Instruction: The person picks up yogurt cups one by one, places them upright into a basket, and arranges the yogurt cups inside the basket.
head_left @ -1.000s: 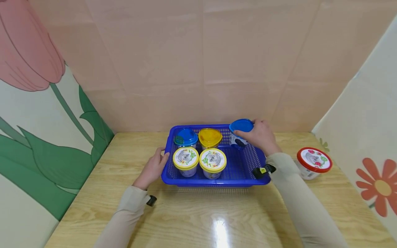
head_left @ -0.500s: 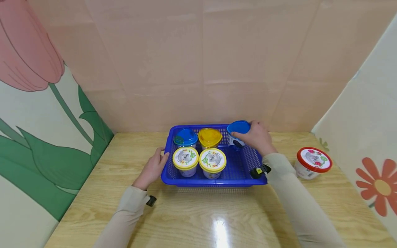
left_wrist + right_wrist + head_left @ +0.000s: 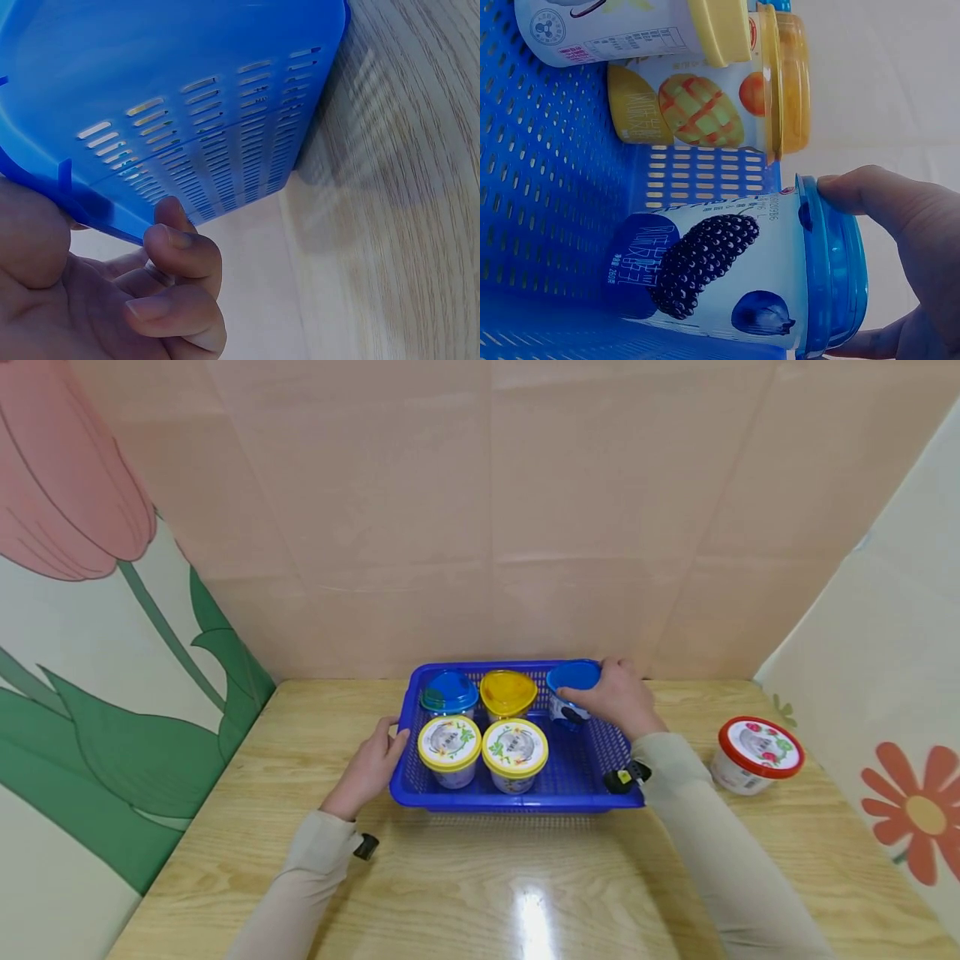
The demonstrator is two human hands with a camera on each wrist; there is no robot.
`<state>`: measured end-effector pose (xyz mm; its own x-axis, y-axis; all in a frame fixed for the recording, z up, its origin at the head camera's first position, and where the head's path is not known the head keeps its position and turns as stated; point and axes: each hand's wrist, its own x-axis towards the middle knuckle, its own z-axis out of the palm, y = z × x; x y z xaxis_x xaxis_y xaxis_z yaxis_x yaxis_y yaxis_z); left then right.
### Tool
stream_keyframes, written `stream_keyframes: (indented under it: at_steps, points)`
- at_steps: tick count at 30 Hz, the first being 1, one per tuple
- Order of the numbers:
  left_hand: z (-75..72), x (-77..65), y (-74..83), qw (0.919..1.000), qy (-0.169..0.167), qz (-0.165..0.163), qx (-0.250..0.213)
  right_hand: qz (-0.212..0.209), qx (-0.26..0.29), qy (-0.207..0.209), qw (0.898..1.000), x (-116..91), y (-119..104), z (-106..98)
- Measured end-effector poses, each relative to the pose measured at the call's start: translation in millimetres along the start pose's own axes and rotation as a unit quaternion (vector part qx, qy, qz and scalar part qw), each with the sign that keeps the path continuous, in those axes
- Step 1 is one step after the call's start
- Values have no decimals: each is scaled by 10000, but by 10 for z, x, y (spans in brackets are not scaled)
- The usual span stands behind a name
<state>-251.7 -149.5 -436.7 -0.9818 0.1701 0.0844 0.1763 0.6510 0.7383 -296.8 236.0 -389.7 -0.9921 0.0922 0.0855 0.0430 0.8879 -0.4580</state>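
Note:
My right hand (image 3: 621, 697) pinches the blue lid of a yogurt cup (image 3: 720, 262) printed with a mulberry and a blueberry. That cup is upright in the back right part of a blue plastic basket (image 3: 517, 802). At the basket's left side, my left hand (image 3: 370, 768) grips the rim, thumb over it and fingers curled below. Also inside stand another blue-lidded cup (image 3: 448, 692), a yellow-lidded mango cup (image 3: 705, 109), and two round tubs with yellow-rimmed lids, the left tub (image 3: 450, 743) and the right tub (image 3: 516, 748).
A red-lidded tub (image 3: 759, 752) stands on the wooden table (image 3: 450, 885), to the right of the basket. A pinkish wall covering (image 3: 480, 527) rises close behind the basket. Painted side walls border the table.
My right hand has moved slightly left and down, lowering the blue-lidded mulberry cup into the basket. The left hand stays on the rim, and the other cups have not moved.

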Motion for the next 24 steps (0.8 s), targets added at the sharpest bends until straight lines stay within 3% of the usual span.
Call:
stream_keyframes:
  at_steps: [24]
  points:
    - [-2,-12,6,9999,-57,-86,-74,-116,-249,-205,9994,7,-29,-4]
